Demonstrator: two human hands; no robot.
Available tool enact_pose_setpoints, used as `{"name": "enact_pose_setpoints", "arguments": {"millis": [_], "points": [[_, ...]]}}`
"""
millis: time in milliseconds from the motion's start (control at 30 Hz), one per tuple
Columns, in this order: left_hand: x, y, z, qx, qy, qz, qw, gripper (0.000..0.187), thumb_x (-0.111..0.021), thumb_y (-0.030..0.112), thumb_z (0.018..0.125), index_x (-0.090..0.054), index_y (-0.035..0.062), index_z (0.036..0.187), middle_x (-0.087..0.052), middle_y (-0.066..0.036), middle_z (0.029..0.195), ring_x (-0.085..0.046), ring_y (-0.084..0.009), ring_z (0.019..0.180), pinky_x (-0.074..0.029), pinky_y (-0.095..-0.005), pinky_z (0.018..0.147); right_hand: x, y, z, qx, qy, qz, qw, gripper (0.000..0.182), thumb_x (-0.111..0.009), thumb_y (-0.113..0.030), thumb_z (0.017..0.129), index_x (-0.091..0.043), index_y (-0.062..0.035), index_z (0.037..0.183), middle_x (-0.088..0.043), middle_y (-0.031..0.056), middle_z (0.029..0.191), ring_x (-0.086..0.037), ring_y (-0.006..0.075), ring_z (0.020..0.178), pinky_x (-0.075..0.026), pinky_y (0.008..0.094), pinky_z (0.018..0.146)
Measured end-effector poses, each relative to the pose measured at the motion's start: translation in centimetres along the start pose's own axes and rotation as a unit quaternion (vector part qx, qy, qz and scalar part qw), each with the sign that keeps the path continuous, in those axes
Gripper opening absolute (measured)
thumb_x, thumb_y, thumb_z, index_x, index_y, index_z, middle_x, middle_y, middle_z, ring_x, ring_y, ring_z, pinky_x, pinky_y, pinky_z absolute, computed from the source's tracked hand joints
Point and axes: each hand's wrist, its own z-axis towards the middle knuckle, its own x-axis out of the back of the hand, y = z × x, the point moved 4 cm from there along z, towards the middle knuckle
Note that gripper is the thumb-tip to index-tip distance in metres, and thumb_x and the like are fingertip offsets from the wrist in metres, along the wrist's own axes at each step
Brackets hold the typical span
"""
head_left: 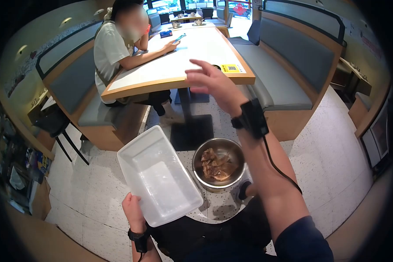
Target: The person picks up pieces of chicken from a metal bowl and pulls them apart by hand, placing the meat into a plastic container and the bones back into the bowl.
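My left hand (pixel 133 210) grips the near left edge of a white plastic tub (pixel 161 179), which looks empty and is tilted. My right hand (pixel 212 83) is raised in front of the table's near edge, its fingers apart and nothing in it. Below my right forearm, a round steel bowl (pixel 199 174) holds brown pieces of food (pixel 216 166). The bowl is to the right of the tub. Black straps with devices are on both my wrists.
A long white table (pixel 196 48) with a wooden edge stands ahead. On its left sits a person (pixel 113 48) holding a phone (pixel 179 38). Grey benches (pixel 275 83) flank the table. A black stool (pixel 54 122) stands at left.
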Motion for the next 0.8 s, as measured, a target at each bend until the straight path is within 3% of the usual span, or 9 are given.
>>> {"name": "enact_pose_setpoints", "arguments": {"millis": [233, 300, 400, 433, 500, 600, 633, 733, 800], "points": [[1.6, -0.9, -0.1, 0.029, 0.005, 0.014, 0.999, 0.01, -0.052, 0.002, 0.084, -0.058, -0.0013, 0.077, -0.056, 0.003, 0.072, -0.047, -0.0062, 0.066, -0.039, -0.0255, 0.06, -5.1, 5.0, -10.5, -0.101, -0.315, -0.176, 0.927, 0.064, -0.076, -0.034, 0.093, -0.056, 0.0004, 0.143, -0.07, 0.0202, 0.125, -0.071, 0.0256, 0.11, -0.056, 0.0368, 0.097], [1.2, -0.7, 0.2, 0.026, -0.009, 0.015, 1.0, 0.01, -0.052, 0.002, 0.084, -0.057, -0.0008, 0.076, -0.055, 0.003, 0.072, -0.047, -0.0062, 0.066, -0.039, -0.0256, 0.06, -5.9, 4.1, -10.0, -0.046, -0.371, -0.208, 0.904, 0.065, -0.076, -0.035, 0.094, -0.055, 0.0, 0.144, -0.072, 0.0213, 0.116, -0.073, 0.0271, 0.105, -0.057, 0.0362, 0.093], [0.2, -0.2, 0.4, 0.018, -0.029, 0.032, 0.999, 0.011, -0.052, 0.003, 0.085, -0.054, 0.0001, 0.075, -0.054, 0.003, 0.072, -0.046, -0.0063, 0.066, -0.039, -0.0255, 0.06, -3.8, 1.1, -3.7, 0.048, -0.199, -0.209, 0.956, 0.078, -0.073, -0.035, 0.093, -0.041, 0.0044, 0.153, -0.072, 0.0163, 0.103, -0.07, 0.0196, 0.087, -0.057, 0.0336, 0.076], [-0.2, 0.0, 0.5, 0.01, -0.022, 0.034, 0.999, 0.011, -0.052, 0.003, 0.085, -0.052, 0.0005, 0.074, -0.054, 0.003, 0.072, -0.046, -0.0063, 0.066, -0.038, -0.0254, 0.06, -2.1, -0.5, -1.8, -0.047, -0.117, -0.152, 0.98, 0.085, -0.073, -0.035, 0.092, -0.034, 0.0063, 0.156, -0.072, 0.0148, 0.105, -0.069, 0.0182, 0.087, -0.057, 0.0322, 0.075], [-1.2, 0.3, 0.2, 0.016, -0.025, 0.031, 0.999, 0.011, -0.052, 0.003, 0.085, -0.051, 0.0012, 0.074, -0.052, 0.003, 0.071, -0.045, -0.0063, 0.066, -0.038, -0.0254, 0.06, 0.3, -1.2, 0.0, 0.036, 0.012, -0.074, 0.997, 0.09, -0.073, -0.039, 0.093, -0.03, 0.0038, 0.159, -0.072, 0.0129, 0.111, -0.068, 0.0177, 0.092, -0.056, 0.0301, 0.08], [-1.7, 0.9, -0.1, 0.025, -0.014, 0.041, 0.999, 0.011, -0.051, 0.003, 0.085, -0.05, 0.0019, 0.074, -0.05, 0.003, 0.071, -0.044, -0.0062, 0.066, -0.037, -0.0254, 0.059, -2.3, -1.4, -3.8, -0.049, -0.207, -0.128, 0.969, 0.083, -0.072, -0.041, 0.093, -0.04, 0.0026, 0.156, -0.072, 0.0142, 0.117, -0.068, 0.0202, 0.103, -0.056, 0.0313, 0.088], [-1.7, 0.9, -0.3, 0.031, -0.013, 0.063, 0.997, 0.011, -0.051, 0.003, 0.085, -0.051, 0.0021, 0.074, -0.05, 0.003, 0.071, -0.043, -0.0062, 0.066, -0.037, -0.0254, 0.059, -3.5, -0.7, -5.0, 0.03, -0.287, -0.262, 0.921, 0.077, -0.071, -0.041, 0.095, -0.042, -0.0037, 0.156, -0.068, 0.0173, 0.124, -0.069, 0.026, 0.108, -0.056, 0.0353, 0.096], [-2.3, 1.6, 0.1, 0.024, -0.022, 0.119, 0.992, 0.011, -0.052, 0.004, 0.085, -0.051, 0.0024, 0.074, -0.05, 0.003, 0.071, -0.043, -0.0065, 0.066, -0.037, -0.0258, 0.059, -4.1, -0.3, -7.2, 0.074, -0.362, -0.255, 0.894, 0.083, -0.078, -0.039, 0.091, -0.042, -0.0019, 0.155, -0.071, 0.0182, 0.119, -0.071, 0.0247, 0.105, -0.057, 0.0349, 0.095], [-2.2, 1.4, 1.3, 0.028, -0.035, 0.124, 0.991, 0.011, -0.053, 0.004, 0.085, -0.052, 0.0024, 0.074, -0.05, 0.003, 0.071, -0.043, -0.0068, 0.065, -0.037, -0.0261, 0.059, 0.4, -0.1, -4.8, -0.017, -0.186, -0.167, 0.968, 0.074, -0.072, -0.034, 0.097, -0.041, 0.0032, 0.153, -0.071, 0.0143, 0.118, -0.07, 0.0198, 0.107, -0.057, 0.0303, 0.095]]}}
